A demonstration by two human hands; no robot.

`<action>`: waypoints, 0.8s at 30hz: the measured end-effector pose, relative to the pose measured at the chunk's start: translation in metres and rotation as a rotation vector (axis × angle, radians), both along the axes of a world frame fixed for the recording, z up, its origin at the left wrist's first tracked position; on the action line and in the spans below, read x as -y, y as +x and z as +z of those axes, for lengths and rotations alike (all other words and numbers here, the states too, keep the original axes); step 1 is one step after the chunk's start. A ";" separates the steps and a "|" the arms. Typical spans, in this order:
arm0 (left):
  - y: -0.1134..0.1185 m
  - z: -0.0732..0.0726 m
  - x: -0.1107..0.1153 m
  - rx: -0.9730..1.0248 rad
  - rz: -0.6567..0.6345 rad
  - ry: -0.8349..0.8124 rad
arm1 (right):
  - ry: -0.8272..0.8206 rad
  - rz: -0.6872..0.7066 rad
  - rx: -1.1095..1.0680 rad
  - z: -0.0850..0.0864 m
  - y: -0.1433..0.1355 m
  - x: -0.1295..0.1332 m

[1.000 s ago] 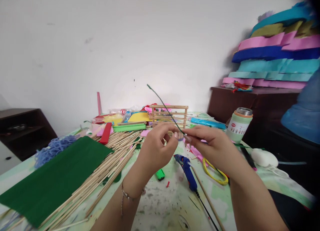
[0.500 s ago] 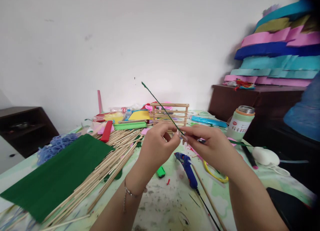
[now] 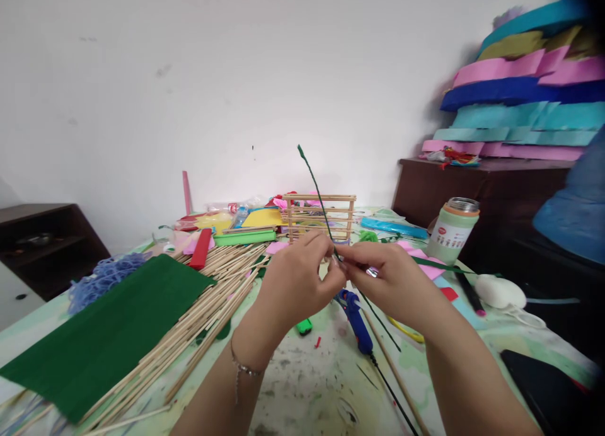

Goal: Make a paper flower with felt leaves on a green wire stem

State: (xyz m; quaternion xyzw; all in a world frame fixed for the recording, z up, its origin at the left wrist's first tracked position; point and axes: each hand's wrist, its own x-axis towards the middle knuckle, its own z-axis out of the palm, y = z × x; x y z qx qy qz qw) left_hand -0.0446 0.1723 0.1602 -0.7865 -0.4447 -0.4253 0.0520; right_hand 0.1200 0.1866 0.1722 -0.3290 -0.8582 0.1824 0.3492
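A thin dark green stem (image 3: 317, 187), like a wrapped wire, slants up from between my two hands, slightly bent, with a thicker tip at its top. My left hand (image 3: 305, 272) pinches it between thumb and forefinger. Right beside it, my right hand (image 3: 387, 266) also closes its fingertips on the stem. Its thin lower end comes out below my right hand and points down to the right. The exact contact between the fingertips is partly hidden. Just below the hands lies a blue glue gun (image 3: 355, 322) with a black cord.
On the left lie a green sheet (image 3: 113, 329), many wooden sticks (image 3: 208, 297) and blue yarn (image 3: 106, 278). A small stick frame (image 3: 319, 198) stands behind my hands. To the right are a green jar (image 3: 451, 231), a white glue-gun-sized rounded object (image 3: 500, 291) and a black phone-like slab (image 3: 543, 385).
The stem has swung more upright, its top moving right and slightly up. Its lower end now shows below my right hand. Both hands have shifted slightly downward and stay pinched on it.
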 end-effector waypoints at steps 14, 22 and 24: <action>-0.010 0.006 0.003 0.102 -0.163 -0.076 | -0.002 0.067 0.017 0.002 0.002 0.001; -0.034 0.016 0.007 0.273 -0.333 -0.307 | 0.042 -0.045 0.047 0.001 0.009 -0.005; -0.041 0.021 0.022 0.271 -0.365 -0.313 | 0.033 -0.083 0.023 0.001 0.014 -0.007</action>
